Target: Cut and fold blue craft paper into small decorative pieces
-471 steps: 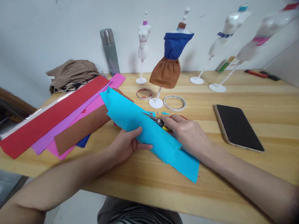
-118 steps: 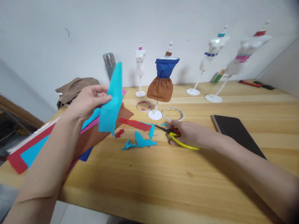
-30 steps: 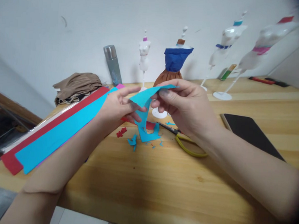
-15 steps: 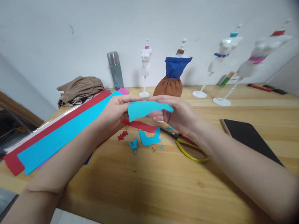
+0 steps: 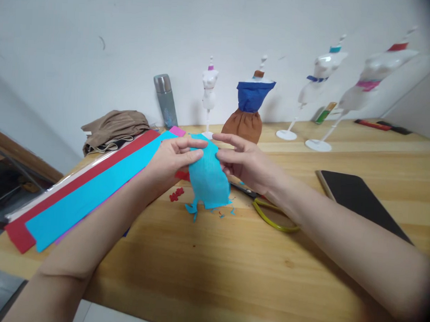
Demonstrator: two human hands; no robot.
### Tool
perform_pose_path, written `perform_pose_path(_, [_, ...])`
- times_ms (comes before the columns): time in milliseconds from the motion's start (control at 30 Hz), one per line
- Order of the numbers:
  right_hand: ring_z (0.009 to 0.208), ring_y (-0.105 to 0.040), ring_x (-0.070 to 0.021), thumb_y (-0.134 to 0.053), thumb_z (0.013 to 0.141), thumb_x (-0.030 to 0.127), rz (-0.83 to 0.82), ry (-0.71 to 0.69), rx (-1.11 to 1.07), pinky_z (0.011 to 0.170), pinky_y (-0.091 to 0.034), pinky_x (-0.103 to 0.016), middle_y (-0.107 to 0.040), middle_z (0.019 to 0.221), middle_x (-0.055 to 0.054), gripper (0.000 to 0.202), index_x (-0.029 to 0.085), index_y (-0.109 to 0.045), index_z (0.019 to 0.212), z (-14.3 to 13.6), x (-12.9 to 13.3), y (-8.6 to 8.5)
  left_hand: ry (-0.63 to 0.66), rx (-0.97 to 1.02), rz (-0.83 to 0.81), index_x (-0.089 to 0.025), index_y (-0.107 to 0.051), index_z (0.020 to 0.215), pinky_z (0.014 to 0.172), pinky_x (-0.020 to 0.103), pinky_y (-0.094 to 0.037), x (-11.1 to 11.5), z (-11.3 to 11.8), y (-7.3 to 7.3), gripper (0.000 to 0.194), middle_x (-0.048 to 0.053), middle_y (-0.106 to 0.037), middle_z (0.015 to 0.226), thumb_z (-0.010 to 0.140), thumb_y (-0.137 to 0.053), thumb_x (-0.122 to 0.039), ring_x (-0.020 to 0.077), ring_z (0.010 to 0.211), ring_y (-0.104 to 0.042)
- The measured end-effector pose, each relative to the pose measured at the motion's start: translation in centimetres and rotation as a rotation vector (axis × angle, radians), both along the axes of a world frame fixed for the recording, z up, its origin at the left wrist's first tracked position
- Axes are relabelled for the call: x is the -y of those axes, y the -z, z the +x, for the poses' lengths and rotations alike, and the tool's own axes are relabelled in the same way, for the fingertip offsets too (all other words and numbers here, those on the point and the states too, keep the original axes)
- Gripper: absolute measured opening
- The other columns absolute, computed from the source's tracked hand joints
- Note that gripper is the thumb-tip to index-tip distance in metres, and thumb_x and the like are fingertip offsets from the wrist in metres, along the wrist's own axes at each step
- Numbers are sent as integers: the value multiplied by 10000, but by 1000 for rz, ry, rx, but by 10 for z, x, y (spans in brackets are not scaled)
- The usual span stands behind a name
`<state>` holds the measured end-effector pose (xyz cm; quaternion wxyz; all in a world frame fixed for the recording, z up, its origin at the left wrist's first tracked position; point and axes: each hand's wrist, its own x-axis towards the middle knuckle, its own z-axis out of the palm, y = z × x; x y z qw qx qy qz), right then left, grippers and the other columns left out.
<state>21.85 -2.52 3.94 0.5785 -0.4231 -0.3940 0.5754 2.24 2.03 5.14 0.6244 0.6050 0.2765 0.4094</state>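
A piece of light blue crepe paper (image 5: pixel 207 177) hangs between my hands above the table. My left hand (image 5: pixel 174 156) pinches its upper left part between thumb and fingers. At its right edge, the thumb and curled fingers of my right hand (image 5: pixel 246 160) hold the paper, while the index finger is stretched out above. Beneath lie blue scraps (image 5: pixel 193 209), partly covered by the hanging piece, and a red strip (image 5: pixel 182 175) half hidden by my left hand. Scissors with yellow-green handles (image 5: pixel 274 222) lie below my right wrist. A small red cutout (image 5: pixel 176 194) rests left of the scraps.
Long red and blue paper sheets (image 5: pixel 90 195) lie at left, near brown cloth (image 5: pixel 115 129) and a grey flask (image 5: pixel 166 101). Behind stand several white dress forms (image 5: pixel 209 93), one wearing a blue top (image 5: pixel 253 96) and brown skirt. A dark flat tablet-like object (image 5: pixel 360 200) lies right.
The blue paper has swung from lying across my fingers to hanging down, covering much of the scraps and red strip. My right hand's index finger has lifted apart from its thumb.
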Motion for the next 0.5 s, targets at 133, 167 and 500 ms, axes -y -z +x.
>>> perform_pose_path(133, [511,-489,-113,-911,643,160,-36,-83,-69,487,-325,-254,-561,590,105,629,256,-698,1227,-2,1,2,7,9,-43,-174,-831,1000,814,414,-628,-7,1,7,344,79,-846,917,694,-970,-248,233,782,-786])
perform_pose_path(167, [507,-457,-105,-916,625,157,-15,-81,-80,489,-315,-253,-537,577,117,636,256,-700,1215,-2,1,2,-4,0,-42,-168,-830,997,802,404,-626,-8,1,8,340,78,-845,911,690,-961,-231,228,773,-783])
perform_pose_path(500, [498,-381,-80,-948,619,262,65,25,-91,473,-256,-239,-490,572,124,524,258,-701,1081,-6,-1,8,-131,41,3,-169,-808,960,712,326,-570,-9,5,8,295,37,-814,851,683,-899,-210,169,701,-715])
